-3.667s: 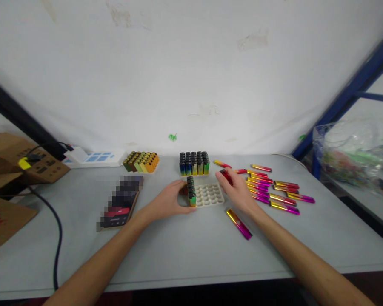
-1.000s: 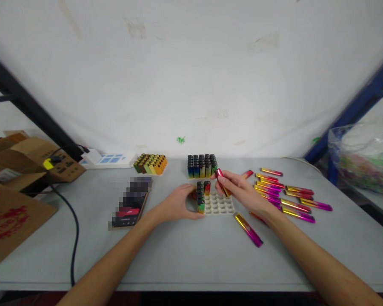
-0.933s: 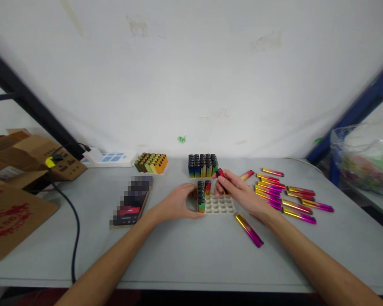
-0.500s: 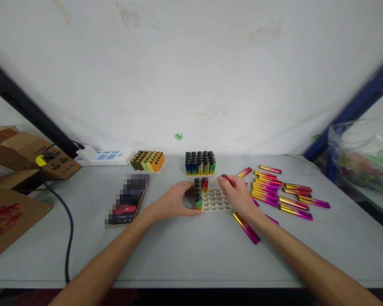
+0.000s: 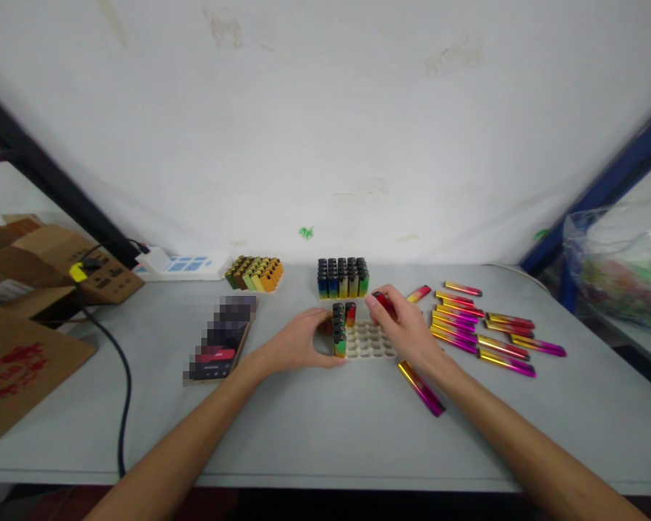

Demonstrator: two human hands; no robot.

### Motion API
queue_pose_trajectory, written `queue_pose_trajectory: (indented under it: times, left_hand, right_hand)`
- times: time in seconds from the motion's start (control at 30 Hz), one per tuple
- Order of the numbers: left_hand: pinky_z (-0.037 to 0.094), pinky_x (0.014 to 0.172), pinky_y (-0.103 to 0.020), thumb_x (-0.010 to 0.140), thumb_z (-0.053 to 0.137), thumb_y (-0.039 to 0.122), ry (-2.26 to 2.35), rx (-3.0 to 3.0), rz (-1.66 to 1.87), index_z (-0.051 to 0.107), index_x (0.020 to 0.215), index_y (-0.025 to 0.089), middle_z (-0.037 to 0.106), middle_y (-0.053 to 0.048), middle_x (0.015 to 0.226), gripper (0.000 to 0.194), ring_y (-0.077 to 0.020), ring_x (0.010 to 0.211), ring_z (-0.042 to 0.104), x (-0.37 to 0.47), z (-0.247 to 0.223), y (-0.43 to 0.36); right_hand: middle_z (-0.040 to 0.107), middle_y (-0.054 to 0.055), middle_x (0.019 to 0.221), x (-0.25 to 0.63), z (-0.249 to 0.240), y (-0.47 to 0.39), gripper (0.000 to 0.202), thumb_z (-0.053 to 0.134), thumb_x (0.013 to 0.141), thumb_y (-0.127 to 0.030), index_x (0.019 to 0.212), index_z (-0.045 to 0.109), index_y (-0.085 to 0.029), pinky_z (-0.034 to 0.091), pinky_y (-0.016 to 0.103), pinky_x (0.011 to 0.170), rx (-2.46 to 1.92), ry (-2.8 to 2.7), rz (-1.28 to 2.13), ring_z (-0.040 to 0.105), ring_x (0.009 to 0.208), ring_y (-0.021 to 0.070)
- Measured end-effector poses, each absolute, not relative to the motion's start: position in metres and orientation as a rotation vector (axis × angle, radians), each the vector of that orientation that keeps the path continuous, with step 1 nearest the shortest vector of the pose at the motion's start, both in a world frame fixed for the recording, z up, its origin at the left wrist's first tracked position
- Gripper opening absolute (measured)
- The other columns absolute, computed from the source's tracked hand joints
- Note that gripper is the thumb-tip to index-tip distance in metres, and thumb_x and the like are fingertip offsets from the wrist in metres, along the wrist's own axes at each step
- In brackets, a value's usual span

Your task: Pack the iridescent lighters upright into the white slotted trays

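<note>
While left hand point(image 5: 296, 344) steadies tray point(image 5: 369, 341), right hand point(image 5: 406, 329) holds lighter point(image 5: 383, 302).

Small workshop packing bench, hand assembly station.

Plain grey table point(image 5: 315, 434) set against a stained white wall point(image 5: 325, 130); lighters in bulk: full tray of lighters point(image 5: 343, 278), second batch point(image 5: 254, 273) at the back, loose ones point(image 5: 480, 325) laid in rows at right; white slotted tray point(image 5: 369, 341) partly filled; cardboard boxes point(image 5: 43, 268) at left; power strip point(image 5: 180, 265) with black cable point(image 5: 122, 391); blue metal rack frame point(image 5: 602, 195) and plastic bag point(image 5: 618, 260) at right.
</note>
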State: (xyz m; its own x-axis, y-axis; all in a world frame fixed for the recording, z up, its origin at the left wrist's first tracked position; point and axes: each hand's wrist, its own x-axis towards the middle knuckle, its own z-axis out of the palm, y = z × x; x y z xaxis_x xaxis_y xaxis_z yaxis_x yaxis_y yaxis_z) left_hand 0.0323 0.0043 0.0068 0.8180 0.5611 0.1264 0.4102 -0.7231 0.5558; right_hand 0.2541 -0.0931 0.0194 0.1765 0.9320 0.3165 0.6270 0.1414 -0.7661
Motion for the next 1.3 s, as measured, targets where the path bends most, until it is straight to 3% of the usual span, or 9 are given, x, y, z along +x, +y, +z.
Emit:
queue_pose_trajectory:
  times: [0.13,0.3,0.43,0.8,0.97,1.13,1.3]
  left_hand:
    - [0.053,0.085,-0.039,0.069,0.086,0.054,0.714,2.500,0.383,0.064,0.103,0.016,0.071,-0.010,0.104,0.055,-0.0295,0.095,0.066,0.032,0.006,0.005]
    - [0.053,0.088,-0.040,0.069,0.087,0.052,0.714,2.502,0.381,0.065,0.107,0.016,0.071,-0.010,0.106,0.056,-0.0295,0.098,0.066,0.032,0.006,0.005]
    - [0.054,0.088,-0.040,0.069,0.088,0.050,0.707,2.487,0.391,0.066,0.108,0.016,0.072,-0.010,0.107,0.056,-0.0291,0.098,0.067,0.032,0.006,0.005]
    - [0.053,0.093,-0.040,0.069,0.088,0.047,0.689,2.463,0.418,0.067,0.114,0.017,0.073,-0.010,0.114,0.058,-0.0311,0.106,0.067,0.033,0.005,0.005]
    - [0.052,0.088,-0.040,0.070,0.087,0.049,0.695,2.498,0.403,0.066,0.110,0.015,0.072,-0.010,0.107,0.056,-0.0299,0.097,0.066,0.034,0.003,0.006]
    - [0.053,0.087,-0.039,0.070,0.087,0.050,0.715,2.506,0.393,0.065,0.108,0.015,0.071,-0.010,0.105,0.055,-0.0291,0.096,0.066,0.033,0.003,0.006]
    - [0.053,0.087,-0.039,0.070,0.087,0.051,0.735,2.502,0.360,0.065,0.108,0.015,0.071,-0.010,0.106,0.056,-0.0293,0.097,0.066,0.033,0.005,0.006]
  right_hand:
    - [0.066,0.008,0.091,0.257,0.022,-0.094,0.040,0.050,0.104,-0.055,0.085,0.063,-0.023,0.045,0.036,0.083,-1.516,-1.753,0.110,0.060,0.092,0.0249]
    - [0.062,0.001,0.068,0.252,0.022,-0.095,0.047,0.046,0.106,-0.055,0.073,0.057,-0.023,0.041,0.031,0.065,-1.601,-1.790,0.273,0.058,0.064,0.0182]
    - [0.065,0.000,0.067,0.249,0.019,-0.093,0.043,0.046,0.107,-0.050,0.075,0.056,-0.023,0.038,0.030,0.064,-1.609,-1.800,0.303,0.060,0.062,0.0179]
    - [0.071,0.002,0.074,0.246,0.014,-0.090,0.033,0.044,0.110,-0.043,0.088,0.057,-0.022,0.041,0.029,0.064,-1.701,-1.939,0.328,0.066,0.068,0.0196]
    - [0.073,0.011,0.094,0.239,0.012,-0.090,0.022,0.049,0.108,-0.037,0.106,0.060,-0.018,0.048,0.034,0.072,-1.786,-2.154,0.022,0.069,0.084,0.0263]
    - [0.070,0.015,0.103,0.241,0.011,-0.095,0.025,0.053,0.106,-0.038,0.112,0.063,-0.015,0.050,0.044,0.086,-1.887,-2.246,-0.216,0.066,0.101,0.0335]
    - [0.069,0.010,0.104,0.271,0.016,-0.091,0.025,0.050,0.108,-0.036,0.114,0.065,-0.017,0.050,0.037,0.089,-1.732,-2.212,0.000,0.067,0.098,0.0255]
